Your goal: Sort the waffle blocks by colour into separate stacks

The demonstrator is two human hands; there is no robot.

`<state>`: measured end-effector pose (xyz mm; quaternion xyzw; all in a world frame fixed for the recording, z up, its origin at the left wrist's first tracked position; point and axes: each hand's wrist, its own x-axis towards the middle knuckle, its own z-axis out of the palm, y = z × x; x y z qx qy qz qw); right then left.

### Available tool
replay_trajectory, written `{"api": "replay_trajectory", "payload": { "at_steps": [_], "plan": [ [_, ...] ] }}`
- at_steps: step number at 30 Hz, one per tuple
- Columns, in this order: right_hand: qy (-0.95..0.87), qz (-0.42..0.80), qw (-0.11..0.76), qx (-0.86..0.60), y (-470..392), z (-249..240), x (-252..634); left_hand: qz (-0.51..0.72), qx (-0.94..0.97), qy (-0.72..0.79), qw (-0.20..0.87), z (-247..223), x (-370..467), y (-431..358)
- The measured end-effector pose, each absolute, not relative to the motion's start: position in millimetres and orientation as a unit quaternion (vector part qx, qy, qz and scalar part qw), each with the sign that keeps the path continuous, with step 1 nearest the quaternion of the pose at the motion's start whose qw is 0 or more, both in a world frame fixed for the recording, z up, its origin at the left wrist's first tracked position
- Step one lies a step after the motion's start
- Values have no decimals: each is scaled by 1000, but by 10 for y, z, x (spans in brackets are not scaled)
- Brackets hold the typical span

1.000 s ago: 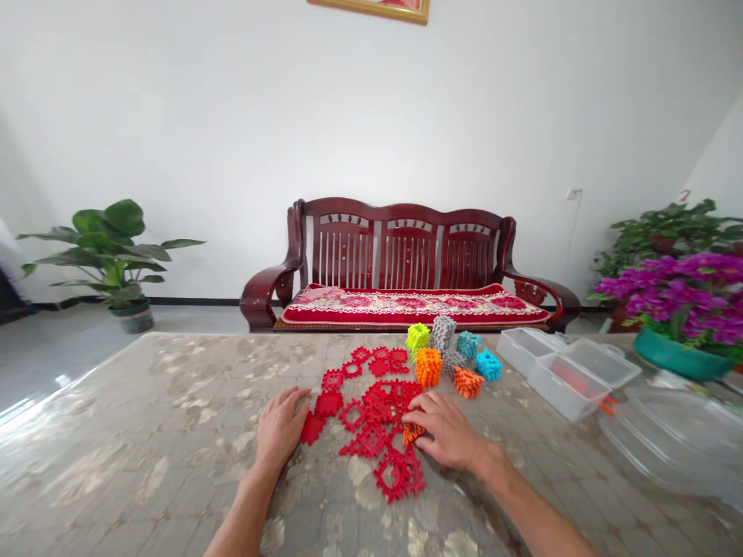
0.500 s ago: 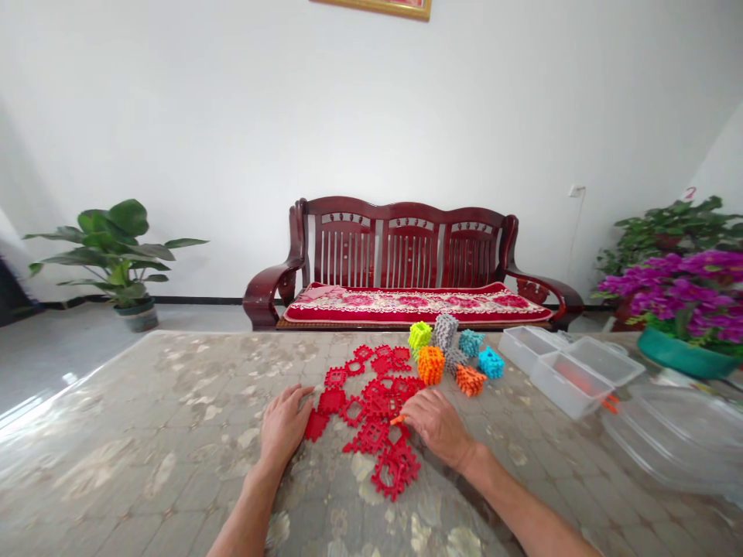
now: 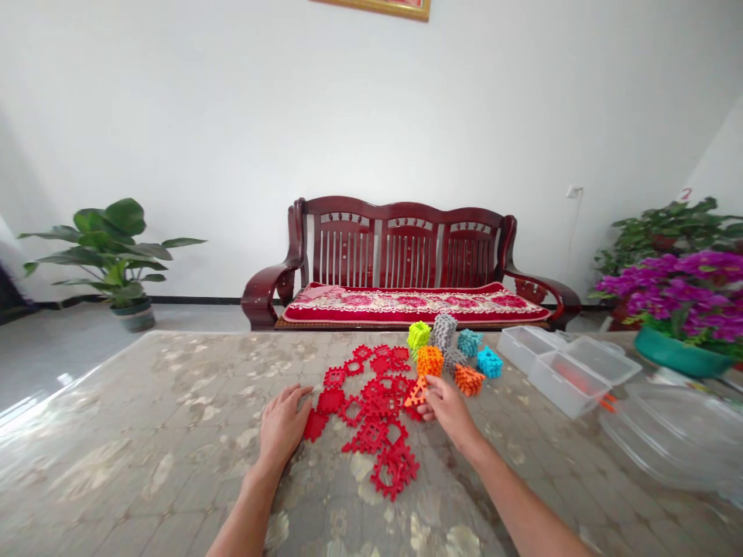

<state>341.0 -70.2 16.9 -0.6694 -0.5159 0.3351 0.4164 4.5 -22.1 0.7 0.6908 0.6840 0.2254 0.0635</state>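
Between thumb and fingers, my right hand (image 3: 444, 406) pinches an orange triangular building piece (image 3: 416, 393) with toothed edges. It is held above the right side of the spread red toothed building pieces (image 3: 374, 435), several of which overlap. My left hand (image 3: 284, 422) lies on the table with its fingers stretched out, beside a red piece (image 3: 315, 425) at the left end of the spread. Just beyond my right hand stands an orange stack of pieces (image 3: 429, 360). Around it are a lime green stack (image 3: 419, 338), grey stacks (image 3: 445, 333), blue stacks (image 3: 490, 362) and a darker orange stack (image 3: 468, 379).
A clear divided plastic box (image 3: 572, 383) with some orange pieces stands at the right, its clear lid (image 3: 673, 433) nearer me. Purple flowers in a green pot (image 3: 685, 352) sit at the table's right end. Past the patterned table (image 3: 145, 449) is a wooden bench (image 3: 406, 247).
My right hand has lifted and turned slightly, moving away from me, so the orange piece now shows its triangular face. My left hand has stayed in place.
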Motion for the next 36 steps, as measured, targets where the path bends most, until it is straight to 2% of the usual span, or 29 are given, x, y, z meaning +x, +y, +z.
{"api": "replay_trajectory", "payload": {
  "at_steps": [6,10,16,27,36],
  "plan": [
    [-655,74,255,-707,-898,224,3682,224,693,682,66,17,43,-226],
    [-706,17,213,-675,-875,276,3706,223,696,680,61,13,39,-226],
    [-722,26,163,-672,-832,218,3754,210,693,687,59,55,56,-240],
    [-775,40,154,-612,-901,265,3909,219,695,683,45,18,39,-223],
    [-768,26,157,-620,-953,150,4039,220,695,682,53,11,26,-207]
  ]
}}
